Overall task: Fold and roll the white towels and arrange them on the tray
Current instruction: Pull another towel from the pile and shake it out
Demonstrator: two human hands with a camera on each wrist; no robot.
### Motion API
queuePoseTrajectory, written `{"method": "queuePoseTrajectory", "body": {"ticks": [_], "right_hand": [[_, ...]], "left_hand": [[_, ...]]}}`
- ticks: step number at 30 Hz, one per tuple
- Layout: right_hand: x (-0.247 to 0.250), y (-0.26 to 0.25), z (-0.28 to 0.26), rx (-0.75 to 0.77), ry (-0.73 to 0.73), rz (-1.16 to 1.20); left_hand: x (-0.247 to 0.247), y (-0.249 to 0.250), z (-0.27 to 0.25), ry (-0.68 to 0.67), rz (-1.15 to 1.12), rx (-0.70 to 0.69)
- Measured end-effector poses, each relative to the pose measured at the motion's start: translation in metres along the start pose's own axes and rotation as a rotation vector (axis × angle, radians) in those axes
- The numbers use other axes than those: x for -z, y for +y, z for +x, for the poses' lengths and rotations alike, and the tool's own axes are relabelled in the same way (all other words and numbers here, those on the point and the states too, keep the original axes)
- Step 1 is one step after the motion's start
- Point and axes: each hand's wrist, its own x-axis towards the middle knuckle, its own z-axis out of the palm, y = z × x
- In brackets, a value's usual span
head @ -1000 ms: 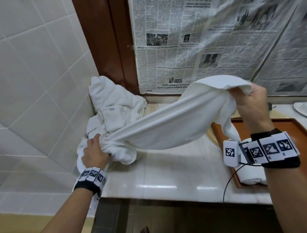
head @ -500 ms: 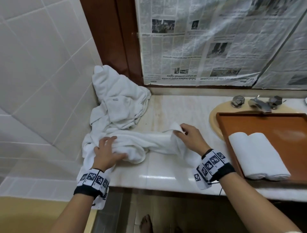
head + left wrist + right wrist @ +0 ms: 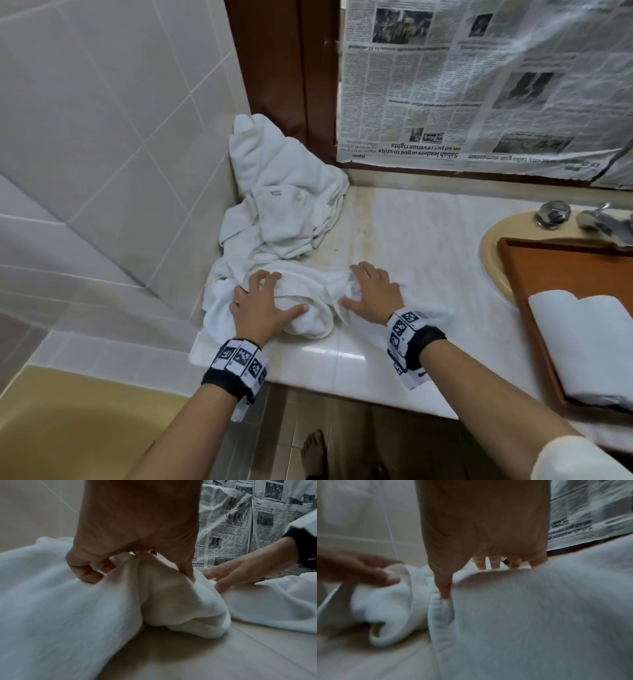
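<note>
The left hand (image 3: pixel 260 308) is laid on a crumpled white terry towel (image 3: pixel 308 301), its fingers (image 3: pixel 85 573) curled into the cloth and a raised fold gathered between them and the thumb, as the left wrist view shows; the right hand (image 3: pixel 371 294) is spread flat on the same towel just to the right, its fingers (image 3: pixel 494 563) straight and its thumb pressed along a hemmed edge (image 3: pixel 440 615), nothing being gripped by it; the towel is bunched on the pale glossy stone counter (image 3: pixel 342 363) near its front edge, between the two hands. Behind it, in the corner against the white tiled wall (image 3: pixel 102 137), a heap of loose white towels (image 3: pixel 284 202) is piled; to the right, an orange-brown rectangular tray (image 3: pixel 534 270) is set over a beige basin (image 3: pixel 493 253), and two rolled white towels (image 3: pixel 589 339) are laid side by side on it, touching; sheets of newspaper (image 3: pixel 479 85) are hung behind the counter.
</note>
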Motion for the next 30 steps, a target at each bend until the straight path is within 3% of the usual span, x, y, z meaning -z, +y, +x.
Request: {"method": "queuePoseTrajectory", "body": {"ticks": [6, 11, 20, 24, 28, 30], "right_hand": [[-0.02, -0.017, 0.027, 0.018, -0.075, -0.214], [0.006, -0.012, 0.032, 0.022, -0.021, 0.061], [0.131, 0.019, -0.013, 0.061, 0.399, 0.527], [0.176, 0.032, -0.044, 0.097, 0.44, 0.542], [0.183, 0.043, -0.074, 0.14, 0.417, 0.552], [0.178, 0.05, -0.089, 0.154, 0.4, 0.591]], "left_hand": [[-0.001, 0.0, 0.009, -0.074, 0.074, -0.021], [0.006, -0.007, 0.011, 0.007, 0.071, -0.011], [0.021, -0.022, 0.009, 0.051, 0.118, 0.109], [0.026, -0.016, 0.008, 0.026, 0.095, 0.146], [0.038, 0.017, 0.0, -0.122, 0.167, 0.2], [0.04, 0.043, -0.006, -0.149, 0.146, 0.148]]}}
